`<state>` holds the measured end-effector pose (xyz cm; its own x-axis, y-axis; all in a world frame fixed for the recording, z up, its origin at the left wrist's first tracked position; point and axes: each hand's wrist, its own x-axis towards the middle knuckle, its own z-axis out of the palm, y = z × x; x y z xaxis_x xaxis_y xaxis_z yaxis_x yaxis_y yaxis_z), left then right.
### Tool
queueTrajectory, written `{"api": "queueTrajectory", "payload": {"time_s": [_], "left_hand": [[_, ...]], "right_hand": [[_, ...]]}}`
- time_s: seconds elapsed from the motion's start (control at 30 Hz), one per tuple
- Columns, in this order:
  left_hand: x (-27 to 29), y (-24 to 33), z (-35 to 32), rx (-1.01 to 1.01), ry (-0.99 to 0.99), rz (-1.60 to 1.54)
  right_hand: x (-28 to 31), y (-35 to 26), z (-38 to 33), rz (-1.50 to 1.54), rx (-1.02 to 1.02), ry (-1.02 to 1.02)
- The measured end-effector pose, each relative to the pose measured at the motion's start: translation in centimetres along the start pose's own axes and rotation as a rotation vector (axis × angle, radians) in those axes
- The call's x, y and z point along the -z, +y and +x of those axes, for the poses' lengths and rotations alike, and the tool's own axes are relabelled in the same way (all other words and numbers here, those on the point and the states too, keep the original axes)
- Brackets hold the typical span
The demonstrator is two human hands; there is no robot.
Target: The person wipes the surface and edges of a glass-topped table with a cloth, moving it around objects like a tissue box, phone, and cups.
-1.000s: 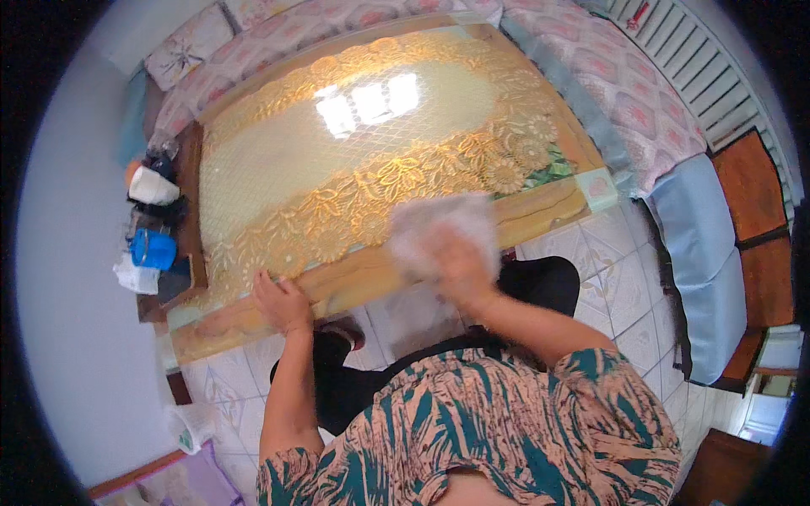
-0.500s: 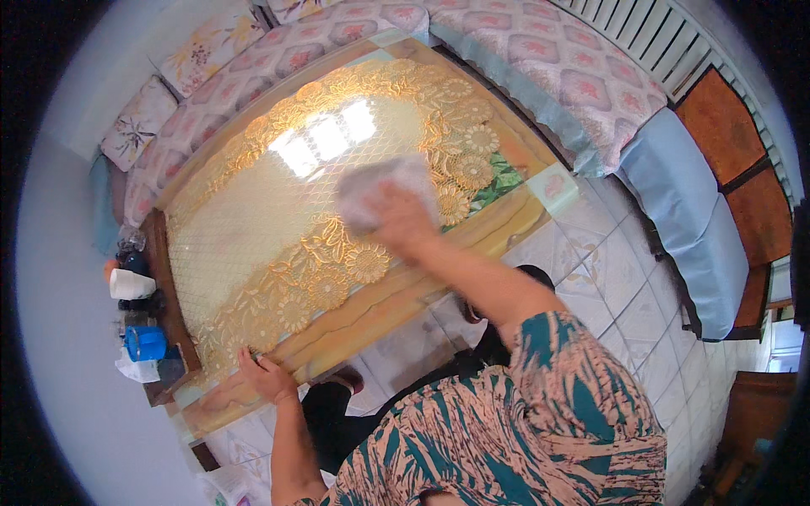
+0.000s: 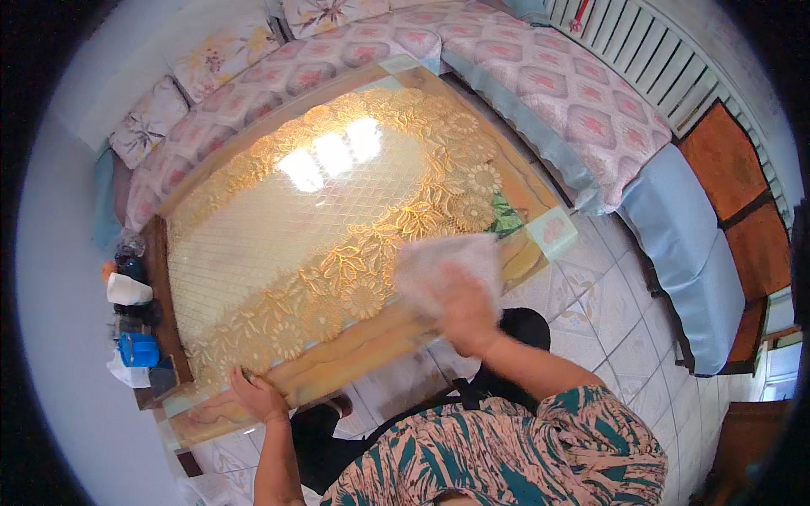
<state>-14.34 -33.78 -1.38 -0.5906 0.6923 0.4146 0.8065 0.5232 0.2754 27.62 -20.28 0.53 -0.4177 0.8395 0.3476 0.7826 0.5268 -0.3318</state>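
A low table with a marbled wooden-look border (image 3: 346,365) carries a gold floral lace cover (image 3: 354,257), glossy with a bright window reflection. My right hand (image 3: 466,314), slightly blurred, is pressed on a pale whitish-pink cloth (image 3: 434,263) at the table's near right side. The cloth spreads out beyond my fingers, over the lace edge and part of the border. At the near left edge rests my left hand (image 3: 257,395), fingers stretched onto the border and lace, with nothing seen in it.
Sofas with patterned covers (image 3: 557,93) line the far and right sides, with cushions (image 3: 221,61) at the far left. A brown ledge (image 3: 169,287) at the left end holds a white cup (image 3: 129,288) and a blue container (image 3: 138,349). Tiled floor (image 3: 591,278) lies at the right.
My right hand has drawn the cloth from the table's middle toward me and to the right, near the border. My left hand stays at the near left edge. The view has shifted slightly.
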Motion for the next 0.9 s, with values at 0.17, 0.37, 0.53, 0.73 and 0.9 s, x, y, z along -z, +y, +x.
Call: {"api": "queueTrajectory", "payload": {"time_s": [0.17, 0.37, 0.53, 0.73, 0.9], "left_hand": [[0.7, 0.8, 0.0, 0.002, -0.036, -0.065], [1.2, 0.8, 0.2, -0.024, -0.071, -0.048], [1.5, 0.3, -0.3, -0.008, -0.072, -0.074], [1.4, 1.0, -0.3, 0.043, -0.085, -0.06], [1.7, 1.9, -0.1, 0.039, -0.085, -0.066]], "right_hand": [[-6.8, -10.9, 4.2, 0.261, 0.41, -0.207], [-13.9, -10.9, 14.3, 0.27, 0.468, -0.118], [-8.2, 2.0, 22.1, 0.005, 0.015, -0.1], [0.1, 18.9, 14.8, -0.36, -0.383, 0.074], [1.9, 10.4, 7.2, -0.222, -0.237, -0.13]]}}
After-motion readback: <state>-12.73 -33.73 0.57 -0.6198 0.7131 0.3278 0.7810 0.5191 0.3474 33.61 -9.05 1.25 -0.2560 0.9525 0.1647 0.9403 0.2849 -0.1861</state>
